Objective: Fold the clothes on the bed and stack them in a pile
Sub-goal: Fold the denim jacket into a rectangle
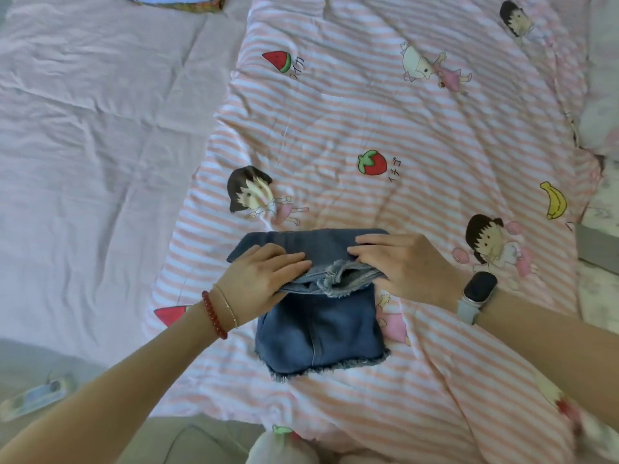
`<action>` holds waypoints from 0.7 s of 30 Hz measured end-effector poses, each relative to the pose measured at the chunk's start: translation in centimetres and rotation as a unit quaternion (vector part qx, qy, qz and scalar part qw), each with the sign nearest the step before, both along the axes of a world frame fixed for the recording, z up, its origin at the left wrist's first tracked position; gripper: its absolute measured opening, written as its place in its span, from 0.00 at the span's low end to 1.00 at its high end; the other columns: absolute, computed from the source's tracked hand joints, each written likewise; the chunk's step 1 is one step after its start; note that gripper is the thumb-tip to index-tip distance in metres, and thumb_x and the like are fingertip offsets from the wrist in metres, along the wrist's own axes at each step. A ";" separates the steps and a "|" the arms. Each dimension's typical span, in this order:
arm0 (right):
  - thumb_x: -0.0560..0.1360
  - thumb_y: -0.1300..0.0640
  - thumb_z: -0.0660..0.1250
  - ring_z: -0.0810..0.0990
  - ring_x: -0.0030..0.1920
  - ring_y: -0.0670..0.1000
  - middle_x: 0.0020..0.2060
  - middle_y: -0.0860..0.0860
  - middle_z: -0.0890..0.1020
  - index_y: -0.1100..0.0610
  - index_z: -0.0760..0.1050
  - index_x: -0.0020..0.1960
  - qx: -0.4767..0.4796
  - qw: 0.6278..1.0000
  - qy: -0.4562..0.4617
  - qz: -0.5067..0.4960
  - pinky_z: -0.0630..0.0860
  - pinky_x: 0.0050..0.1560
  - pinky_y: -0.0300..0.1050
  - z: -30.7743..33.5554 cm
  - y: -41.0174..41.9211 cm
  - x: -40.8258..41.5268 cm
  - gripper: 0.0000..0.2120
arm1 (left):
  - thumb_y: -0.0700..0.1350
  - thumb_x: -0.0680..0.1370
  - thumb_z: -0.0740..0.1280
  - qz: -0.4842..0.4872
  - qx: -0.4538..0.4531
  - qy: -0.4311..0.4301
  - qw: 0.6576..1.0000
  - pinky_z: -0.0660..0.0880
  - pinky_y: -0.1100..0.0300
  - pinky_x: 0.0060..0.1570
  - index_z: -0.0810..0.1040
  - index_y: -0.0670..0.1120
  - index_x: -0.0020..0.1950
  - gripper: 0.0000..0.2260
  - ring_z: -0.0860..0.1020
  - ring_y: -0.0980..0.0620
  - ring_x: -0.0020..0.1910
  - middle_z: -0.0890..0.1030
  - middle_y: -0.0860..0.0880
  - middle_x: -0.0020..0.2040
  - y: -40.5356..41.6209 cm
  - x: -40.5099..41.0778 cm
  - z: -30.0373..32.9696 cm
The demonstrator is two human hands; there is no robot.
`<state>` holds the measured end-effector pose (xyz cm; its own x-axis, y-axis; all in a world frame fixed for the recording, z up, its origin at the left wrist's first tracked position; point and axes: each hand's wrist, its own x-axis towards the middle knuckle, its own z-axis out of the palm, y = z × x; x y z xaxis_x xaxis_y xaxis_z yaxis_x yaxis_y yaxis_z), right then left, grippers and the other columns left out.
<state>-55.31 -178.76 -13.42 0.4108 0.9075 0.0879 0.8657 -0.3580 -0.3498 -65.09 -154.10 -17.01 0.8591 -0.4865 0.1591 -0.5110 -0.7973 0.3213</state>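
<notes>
A pair of blue denim shorts (318, 329) with frayed hems lies on the pink-and-white striped cartoon quilt (385, 128), near its front middle. The shorts are partly folded, with the far part doubled over toward me. My left hand (264, 276) holds the folded layer at its left side, thumb tucked under the edge and fingers lying flat on top. My right hand (402, 262) holds the same fold at its right side, fingers spread over the denim. A red bead bracelet is on my left wrist and a smart band on my right.
The plain lilac bed sheet (83, 145) spreads out on the left. A bit of blue and patterned fabric (174, 0) shows at the top edge. A small pale object (33, 400) lies at the lower left, off the bed. A grey box edge (599, 249) is at the right.
</notes>
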 end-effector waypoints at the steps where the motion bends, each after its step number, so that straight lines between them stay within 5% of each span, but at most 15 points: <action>1: 0.58 0.65 0.79 0.84 0.46 0.53 0.42 0.53 0.85 0.63 0.83 0.43 -0.003 1.000 -0.008 0.026 0.80 0.33 0.43 0.0 -0.7 -1.1 0.14 | 0.44 0.72 0.61 -0.017 0.010 0.002 1.000 0.76 0.60 0.38 0.83 0.44 0.53 0.15 0.81 0.48 0.41 0.83 0.49 0.51 -0.3 -1.1 0.0; 6: 0.62 0.63 0.77 0.84 0.47 0.50 0.42 0.49 0.85 0.59 0.83 0.41 -0.026 0.995 0.003 0.092 0.81 0.35 0.41 -2.0 -3.9 -6.7 0.08 | 0.46 0.65 0.75 -0.055 0.043 -0.014 0.997 0.74 0.43 0.56 0.84 0.50 0.50 0.14 0.81 0.51 0.40 0.84 0.54 0.49 -2.6 -6.1 -0.8; 9: 0.67 0.62 0.72 0.83 0.49 0.50 0.45 0.49 0.85 0.58 0.83 0.40 -0.047 0.995 -0.013 0.089 0.80 0.50 0.51 -4.4 -5.4 -9.3 0.02 | 0.48 0.62 0.78 -0.062 0.062 0.030 0.996 0.71 0.32 0.54 0.85 0.53 0.48 0.16 0.81 0.52 0.39 0.84 0.55 0.47 -4.2 -8.5 -1.4; 11: 0.71 0.62 0.66 0.83 0.51 0.51 0.47 0.49 0.85 0.57 0.82 0.38 -0.063 0.994 -0.036 0.087 0.77 0.55 0.55 -5.9 -6.1 -10.7 0.06 | 0.50 0.62 0.77 -0.057 0.064 0.050 0.995 0.70 0.33 0.55 0.84 0.54 0.47 0.14 0.80 0.51 0.39 0.84 0.56 0.46 -5.2 -9.9 -2.0; 13: 0.69 0.63 0.71 0.82 0.52 0.52 0.48 0.50 0.85 0.58 0.81 0.37 -0.086 0.992 -0.029 0.082 0.76 0.56 0.58 -6.8 -6.7 -11.6 0.03 | 0.52 0.64 0.75 -0.058 0.077 0.072 0.993 0.71 0.34 0.55 0.84 0.55 0.47 0.12 0.80 0.51 0.40 0.84 0.56 0.47 -6.1 -11.1 -2.7; 15: 0.63 0.56 0.76 0.81 0.54 0.52 0.50 0.50 0.84 0.55 0.81 0.38 -0.145 0.986 -0.019 0.080 0.75 0.58 0.58 -7.2 -6.9 -12.0 0.06 | 0.56 0.66 0.73 -0.057 0.092 0.088 0.990 0.72 0.37 0.55 0.84 0.55 0.46 0.11 0.80 0.50 0.43 0.83 0.56 0.49 -6.6 -11.7 -3.4; 18: 0.66 0.41 0.70 0.79 0.57 0.52 0.53 0.49 0.82 0.52 0.82 0.41 -0.215 0.974 0.012 0.065 0.73 0.60 0.59 -7.6 -7.0 -12.7 0.14 | 0.54 0.71 0.66 -0.006 0.058 0.087 0.994 0.75 0.42 0.53 0.84 0.53 0.44 0.10 0.77 0.48 0.50 0.82 0.50 0.53 -6.9 -11.8 -4.2; 21: 0.74 0.47 0.60 0.80 0.51 0.55 0.47 0.50 0.82 0.54 0.81 0.42 -0.121 0.992 0.039 -0.021 0.72 0.60 0.57 -7.8 -5.9 -13.3 0.15 | 0.53 0.68 0.70 0.092 0.074 0.075 0.990 0.75 0.49 0.51 0.80 0.48 0.57 0.19 0.70 0.45 0.55 0.78 0.44 0.61 -7.2 -11.2 -4.9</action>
